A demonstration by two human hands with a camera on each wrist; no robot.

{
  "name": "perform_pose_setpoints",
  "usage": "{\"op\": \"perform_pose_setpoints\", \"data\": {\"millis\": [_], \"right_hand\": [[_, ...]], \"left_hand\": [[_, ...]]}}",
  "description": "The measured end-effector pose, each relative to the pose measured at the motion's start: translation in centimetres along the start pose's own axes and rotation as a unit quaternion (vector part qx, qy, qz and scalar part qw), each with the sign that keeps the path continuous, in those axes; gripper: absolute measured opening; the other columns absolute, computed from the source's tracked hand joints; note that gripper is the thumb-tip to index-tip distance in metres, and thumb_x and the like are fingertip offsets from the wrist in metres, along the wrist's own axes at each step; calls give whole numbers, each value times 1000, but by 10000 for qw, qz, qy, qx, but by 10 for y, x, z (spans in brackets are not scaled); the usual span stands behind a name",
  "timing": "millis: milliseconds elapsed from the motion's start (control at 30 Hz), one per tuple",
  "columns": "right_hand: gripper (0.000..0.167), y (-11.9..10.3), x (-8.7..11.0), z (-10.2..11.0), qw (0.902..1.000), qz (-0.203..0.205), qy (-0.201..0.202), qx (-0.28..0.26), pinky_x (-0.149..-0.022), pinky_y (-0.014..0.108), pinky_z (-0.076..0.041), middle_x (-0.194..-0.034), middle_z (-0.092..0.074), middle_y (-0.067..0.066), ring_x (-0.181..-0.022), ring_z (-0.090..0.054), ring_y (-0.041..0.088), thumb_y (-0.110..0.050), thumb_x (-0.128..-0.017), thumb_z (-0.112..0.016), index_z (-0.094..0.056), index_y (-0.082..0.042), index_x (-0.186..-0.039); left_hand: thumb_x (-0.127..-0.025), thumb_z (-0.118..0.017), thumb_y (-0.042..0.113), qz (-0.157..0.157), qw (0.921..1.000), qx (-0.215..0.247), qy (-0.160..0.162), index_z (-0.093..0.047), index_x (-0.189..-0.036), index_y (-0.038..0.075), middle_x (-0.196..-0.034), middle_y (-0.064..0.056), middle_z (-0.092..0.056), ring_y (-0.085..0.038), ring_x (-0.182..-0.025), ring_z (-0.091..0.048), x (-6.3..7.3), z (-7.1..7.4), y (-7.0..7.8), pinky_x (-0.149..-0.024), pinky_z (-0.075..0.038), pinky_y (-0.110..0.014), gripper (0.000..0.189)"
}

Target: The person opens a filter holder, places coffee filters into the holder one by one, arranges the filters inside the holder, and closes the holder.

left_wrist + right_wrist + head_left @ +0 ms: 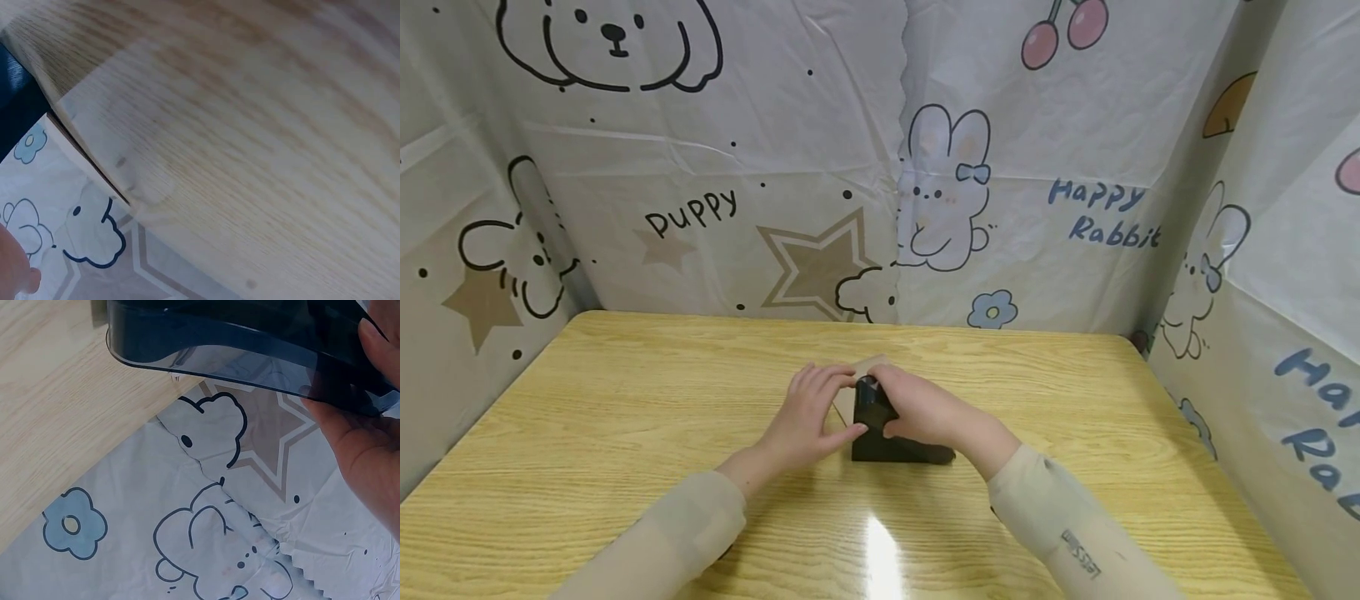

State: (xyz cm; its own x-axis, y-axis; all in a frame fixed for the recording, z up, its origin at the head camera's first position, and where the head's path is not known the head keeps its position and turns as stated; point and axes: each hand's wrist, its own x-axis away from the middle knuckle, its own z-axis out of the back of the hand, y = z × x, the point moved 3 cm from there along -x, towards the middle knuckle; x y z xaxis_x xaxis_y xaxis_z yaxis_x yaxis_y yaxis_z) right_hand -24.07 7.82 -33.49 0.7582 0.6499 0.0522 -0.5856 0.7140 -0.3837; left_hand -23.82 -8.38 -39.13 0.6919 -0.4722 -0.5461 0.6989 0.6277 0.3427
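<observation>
A black glossy desk device (898, 450) stands on the table, with a tall rounded left end and a low tapered base running right. Its kind is not plain. My right hand (921, 408) grips the tall end, thumb in front and fingers behind. In the right wrist view the device's dark, partly see-through shell (212, 350) spans the top, beside the right hand (362, 437). My left hand (808, 417) spreads thumb and fingers at the device's left side, fingertips near its top and thumb tip at its edge. A flat brown sheet (844, 404) lies partly hidden behind the device.
The wood-grain table (625, 417) spreads around both hands. A printed cloth (820, 167) with cartoon animals hangs behind it and along the sides. A bright reflection lies on the near tabletop.
</observation>
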Motion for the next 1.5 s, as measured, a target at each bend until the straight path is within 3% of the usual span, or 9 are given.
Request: {"op": "perform_pose_setpoints", "data": {"millis": [100, 267, 633, 1067, 1333, 1500], "right_hand": [[55, 0, -1, 0, 10000, 32, 20, 2, -93, 39, -47, -117, -56, 11, -109, -56, 23, -2, -77, -75, -44, -2, -122], [53, -1, -1, 1, 10000, 49, 42, 12, -94, 38, -47, -117, -56, 11, -108, -56, 22, -1, -76, -75, -45, -3, -120], [53, 0, 0, 2, 9999, -21, 29, -165, -92, 38, -47, -115, -57, 10, -105, -56, 21, -1, -76, -75, -45, -4, -120], [57, 7, 4, 4, 9979, -24, 67, -644, -93, 38, -46, -118, -56, 9, -109, -55, 21, 0, -77, -74, -43, -4, -125], [58, 11, 12, 11, 9969, -65, 246, -748, -94, 38, -46, -119, -55, 10, -110, -54, 21, -5, -78, -73, -42, -3, -127], [58, 14, 16, 15, 9967, -179, 293, -738, -91, 37, -47, -116, -57, 9, -106, -56, 21, -8, -79, -74, -41, -3, -126]], "left_hand": [[-81, -71, 36, 108, 9999, 15, -87, -55, -118, 4, -128, -12, -53, -30, -120, -48, -2, 0, 2, -108, -24, -58, 52], [-78, -75, 31, 210, 9995, 142, -168, -56, -114, 5, -125, -11, -56, -30, -119, -49, -3, -1, 4, -108, -25, -57, 49], [-82, -72, 31, 432, 9971, 266, -561, -58, -108, 9, -107, -4, -61, -26, -115, -52, -4, -5, 3, -108, -29, -49, 37], [-84, -70, 32, 740, 9926, 421, -870, -56, -109, 13, -110, -1, -60, -25, -119, -51, -2, -3, 1, -106, -32, -51, 35], [-84, -69, 28, 734, 9903, 641, -994, -55, -107, 11, -105, -3, -63, -23, -102, -60, -1, 1, 3, -92, -45, -45, 32], [-87, -67, 28, 951, 9846, 843, -1198, -52, -108, 11, -103, -3, -63, -22, -100, -60, 1, 3, 2, -87, -49, -40, 30]]}}
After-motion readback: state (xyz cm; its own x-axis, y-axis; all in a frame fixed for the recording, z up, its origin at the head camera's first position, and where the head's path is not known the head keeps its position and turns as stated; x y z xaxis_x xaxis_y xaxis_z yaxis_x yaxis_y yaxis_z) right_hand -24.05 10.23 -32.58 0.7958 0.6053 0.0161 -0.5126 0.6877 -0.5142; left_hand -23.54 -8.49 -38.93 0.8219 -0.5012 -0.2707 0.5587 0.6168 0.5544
